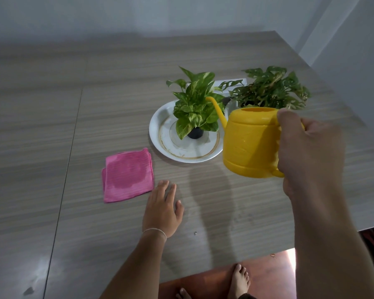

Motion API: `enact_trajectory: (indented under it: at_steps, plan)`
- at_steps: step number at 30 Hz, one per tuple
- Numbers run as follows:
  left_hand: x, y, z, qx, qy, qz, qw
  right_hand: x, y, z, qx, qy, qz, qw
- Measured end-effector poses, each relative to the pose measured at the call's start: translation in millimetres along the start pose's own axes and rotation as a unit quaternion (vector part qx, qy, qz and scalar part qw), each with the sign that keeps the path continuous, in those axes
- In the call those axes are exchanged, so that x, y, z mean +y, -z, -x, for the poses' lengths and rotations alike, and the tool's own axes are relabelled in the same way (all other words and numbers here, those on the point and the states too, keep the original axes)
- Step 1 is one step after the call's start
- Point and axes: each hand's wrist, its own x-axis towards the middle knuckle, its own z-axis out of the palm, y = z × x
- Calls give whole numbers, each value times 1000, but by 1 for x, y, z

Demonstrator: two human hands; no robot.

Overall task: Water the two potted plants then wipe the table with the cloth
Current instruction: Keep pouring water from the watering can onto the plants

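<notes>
My right hand (309, 152) grips the handle of a yellow watering can (248, 141), held above the table with its thin spout reaching up-left into the leaves of the left potted plant (195, 104). That plant stands in a small black pot on a white plate (160, 126). The second potted plant (272, 87) sits behind the can, its pot hidden. A folded pink cloth (127, 175) with a darker damp patch lies on the table left of my left hand (163, 209), which rests flat with fingers apart.
The grey wood-grain table (52, 126) has its near edge and right corner close to me. A white rectangular object (231, 82) lies behind the plants. Small droplets mark the table near my left hand. My bare feet (239, 281) show on the red floor below.
</notes>
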Motion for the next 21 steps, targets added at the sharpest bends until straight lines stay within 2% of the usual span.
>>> enact_trajectory:
  at_steps: [15,21]
  plan:
    - [-1,0,0,-3,7,13,1000,17,10,1,5,5,6,1000]
    - [-1,0,-1,-3,7,12,1000,4,7,-4,25,-11,-15,1000]
